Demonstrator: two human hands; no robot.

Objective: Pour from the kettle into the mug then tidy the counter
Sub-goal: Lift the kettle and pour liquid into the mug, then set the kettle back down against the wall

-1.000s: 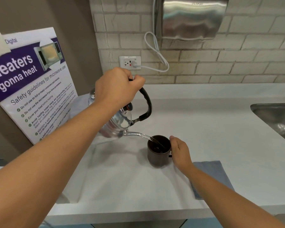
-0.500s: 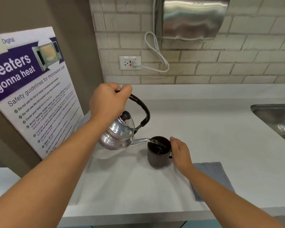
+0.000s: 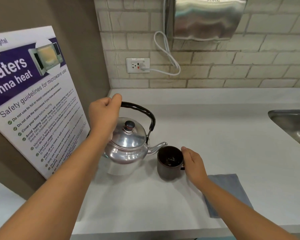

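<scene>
Left hand (image 3: 104,116) closed in a fist round the black handle of the kettle (image 3: 126,144). Kettle sits about level, spout tip just beside the mug (image 3: 170,163) rim, no stream visible at the spout. It looks held just above the white surface (image 3: 215,135) with a shadow or reflection under it; can't tell for sure if the base is touching. Right hand (image 3: 194,163) wrapped on the right side of the mug at its handle, fingers curled, steadying it. Mug stands upright on the surface, dark inside with a glint of liquid, level unclear.

Step, as a judgement: pour looks finished or at its tail end, kettle tipped back to level. Tidy part not started.

Next move calls for setting the kettle down flat, clear of the mug so the spout doesn't knock the rim, then freeing a hand. Folded grey cloth (image 3: 229,191) lies on the surface just right of the right wrist, partly under the forearm, handy for wiping. Sink (image 3: 291,123) at far right edge. No spill visible on the surface.
</scene>
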